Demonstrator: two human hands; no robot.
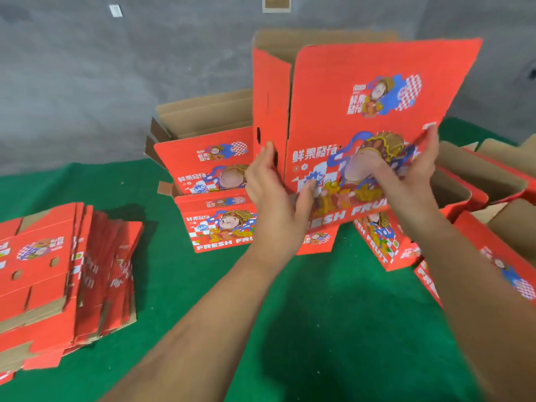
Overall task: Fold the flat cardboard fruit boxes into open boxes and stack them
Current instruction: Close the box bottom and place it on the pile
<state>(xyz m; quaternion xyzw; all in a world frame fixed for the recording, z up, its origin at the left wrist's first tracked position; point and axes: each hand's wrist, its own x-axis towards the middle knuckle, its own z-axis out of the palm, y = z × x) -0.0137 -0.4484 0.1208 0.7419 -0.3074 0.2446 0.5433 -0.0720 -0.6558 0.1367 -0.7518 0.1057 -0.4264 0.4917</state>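
We are holding a red box point(368, 117) upright between both hands, above the green mat point(319, 300), its printed face turned to us and its brown inside showing along the top edge. Our left hand point(272, 184) is gripping the box's lower left corner, fingers lying up along the narrow side panel and thumb pressing on the front. Our right hand point(417, 166) is clasping the right edge of the front panel, fingers curling round it. The hands are sitting apart, one at each side of the box.

Behind the left hand, folded boxes point(214, 192) are standing stacked on the mat, tops open. More open boxes point(475, 198) are lying close together at our right. On the left of the mat a pile of flats point(58, 280) is lying fanned out, well apart from the held box. A grey wall point(101, 82) is rising behind the mat
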